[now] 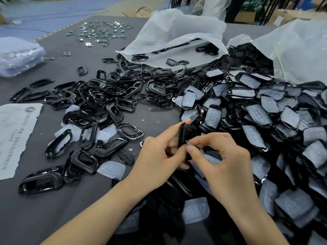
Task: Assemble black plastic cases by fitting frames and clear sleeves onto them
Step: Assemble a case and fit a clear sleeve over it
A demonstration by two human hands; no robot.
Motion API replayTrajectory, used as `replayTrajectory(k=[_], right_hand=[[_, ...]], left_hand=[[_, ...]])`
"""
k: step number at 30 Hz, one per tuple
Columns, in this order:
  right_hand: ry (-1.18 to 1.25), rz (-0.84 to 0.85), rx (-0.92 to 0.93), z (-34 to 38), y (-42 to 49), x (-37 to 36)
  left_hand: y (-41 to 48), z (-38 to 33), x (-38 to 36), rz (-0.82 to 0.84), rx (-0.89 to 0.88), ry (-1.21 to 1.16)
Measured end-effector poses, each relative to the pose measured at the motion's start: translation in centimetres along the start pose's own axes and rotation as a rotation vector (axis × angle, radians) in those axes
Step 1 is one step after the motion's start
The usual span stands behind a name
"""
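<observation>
- Black case: lower half hidden behind your left hand and right hand.
- Pale sliver in your right grip: too small to tell.
- Printed sheet: cut by the left edge, print blurred.
- Small parts at the far end of the worktop: too small to identify.
- White bag: cut by the right edge.

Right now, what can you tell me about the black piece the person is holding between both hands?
The glossy black plastic case looks hard and elongated, held nearly upright above the grey table. The left hand grips it, index finger reaching its top end. The right hand pinches its near edge, where a small pale sliver shows. Its lower part is hidden by the fingers.
</observation>
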State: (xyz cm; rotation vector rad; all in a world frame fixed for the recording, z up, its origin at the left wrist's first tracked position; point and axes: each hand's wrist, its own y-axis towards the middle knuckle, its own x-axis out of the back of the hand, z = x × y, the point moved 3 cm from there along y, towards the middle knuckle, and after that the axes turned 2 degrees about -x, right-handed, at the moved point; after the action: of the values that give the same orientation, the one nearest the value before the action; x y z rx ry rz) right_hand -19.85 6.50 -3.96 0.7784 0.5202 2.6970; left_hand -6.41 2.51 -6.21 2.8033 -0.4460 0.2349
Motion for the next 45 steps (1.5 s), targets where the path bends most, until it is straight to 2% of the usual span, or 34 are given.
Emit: replayTrajectory(k=[3,7,14,21,33,40,45], right_hand=[[0.094,0.023,-0.027,-0.1,0.3,0.6],[0.426,0.135,-0.052,0.5,0.5,1.2],[0.148,-0.045,0.011,0.3,0.6,1.3],[0.084,-0.067,0.041,0.2,0.4,0.7],[0.239,-0.054,-0.080,-0.3,0.6,0.8],[0.342,0.056,-0.177,-0.5,0.9,1.2],[0.540,0.184,-0.349,-1.2,1.0,1.1]], left_hand=[[0.2,0.3,0.0,-0.006,0.012,-0.030],[0.3,0.1,0.1,0.023,0.005,-0.107],[-0.2,-1.1,-0.2,0.104,-0.113,0.002],[-0.3,-1.1,-0.2,0.112,-0.160,0.056],[0.0,-1.7,0.2,0.110,-0.245,0.361],[0.0,-1.8,0.2,0.167,-0.231,0.381],[-0.2,-1.9,0.2,0.229,-0.239,0.365]])
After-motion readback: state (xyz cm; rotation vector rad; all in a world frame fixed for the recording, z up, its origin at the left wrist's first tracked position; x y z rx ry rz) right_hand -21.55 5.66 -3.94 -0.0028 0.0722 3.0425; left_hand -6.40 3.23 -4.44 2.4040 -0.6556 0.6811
